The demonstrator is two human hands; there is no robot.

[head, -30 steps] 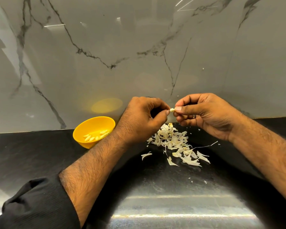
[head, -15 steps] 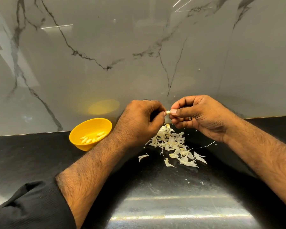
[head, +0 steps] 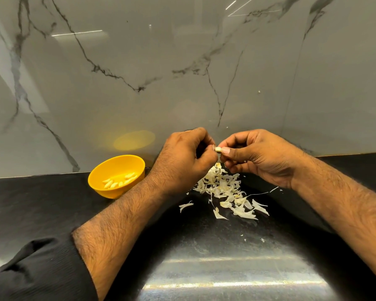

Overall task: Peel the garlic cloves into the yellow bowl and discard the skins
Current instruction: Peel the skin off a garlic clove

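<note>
Grey marble-look wall panels with dark veins rise behind a glossy black stone desk (head: pixel 41 205), where the work sits close to the wall. At the centre of it, a small pale garlic clove (head: pixel 217 149) is held in the air between both hands, well above the desk. The left hand (head: pixel 182 161) pinches it from nine o'clock with curled fingers, and the right hand (head: pixel 258 157) pinches it from three o'clock, thumb laid across the top. Only the clove's blunt end shows; whether skin clings to it I cannot tell.

Such a clove is likely light, firm and a little slick once bare, so it is best gripped across its thick middle while a nail lifts the papery skin from the cut end. The skin should tear easily and weigh almost nothing.

Directly below, at six o'clock from the clove, lies a loose heap of thin whitish garlic skins (head: pixel 224 190), with stray flakes spread toward the viewer. At eight o'clock from the clove, well apart from it, stands the round yellow plastic bowl (head: pixel 98 183), holding several peeled cream-coloured cloves (head: pixel 119 181). A black sleeve (head: pixel 37 272) covers the left upper forearm.
</note>
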